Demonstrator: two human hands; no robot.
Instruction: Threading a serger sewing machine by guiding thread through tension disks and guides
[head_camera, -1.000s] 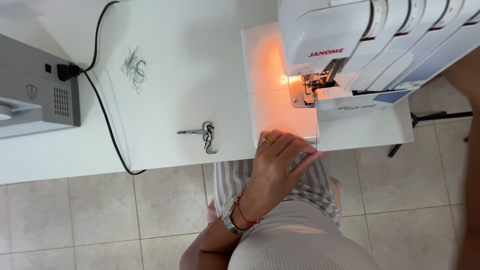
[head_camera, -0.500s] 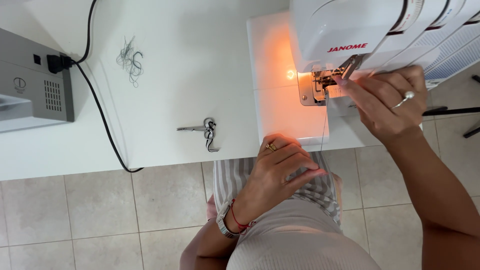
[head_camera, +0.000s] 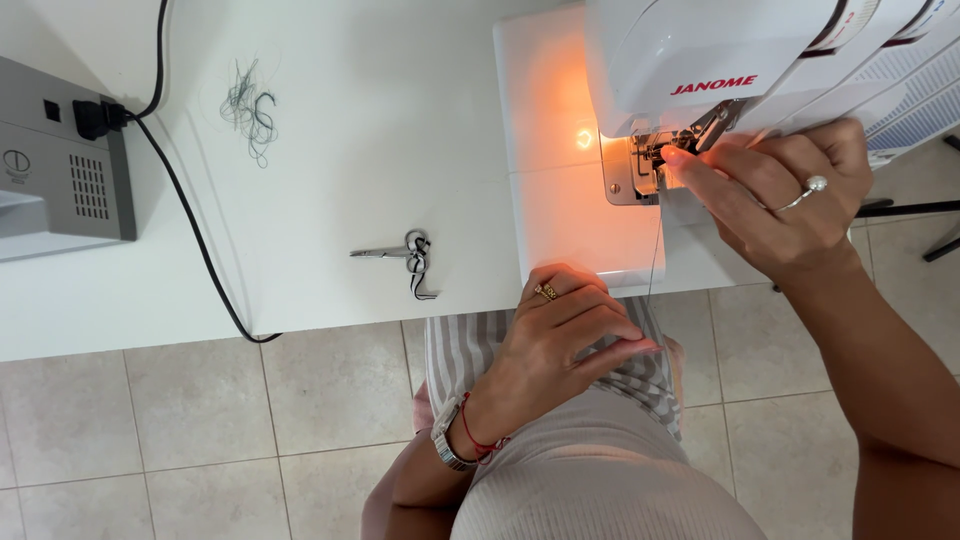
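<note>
Head view, looking straight down. White sewing machine (head_camera: 700, 60) sits at the right end of the white tabletop (head_camera: 380, 120), its lamp throwing an orange glow on the bed. Right hand (head_camera: 780, 195), pearl ring on one finger, reaches in at the needle area; fingertips (head_camera: 675, 157) pinched together there, though what they grip is too small to tell. Thin thread (head_camera: 655, 260) runs down from the needle area to the left hand (head_camera: 565, 335). Left hand loosely curled, resting on striped grey-and-white fabric (head_camera: 470, 350) at the tabletop edge, thread at its fingertips. Small silver scissors (head_camera: 395, 252) lie well left of the machine. Tangle of dark thread scraps (head_camera: 250, 105) farther back. Grey device (head_camera: 60, 170) with black cable (head_camera: 190, 230) at far left.
</note>
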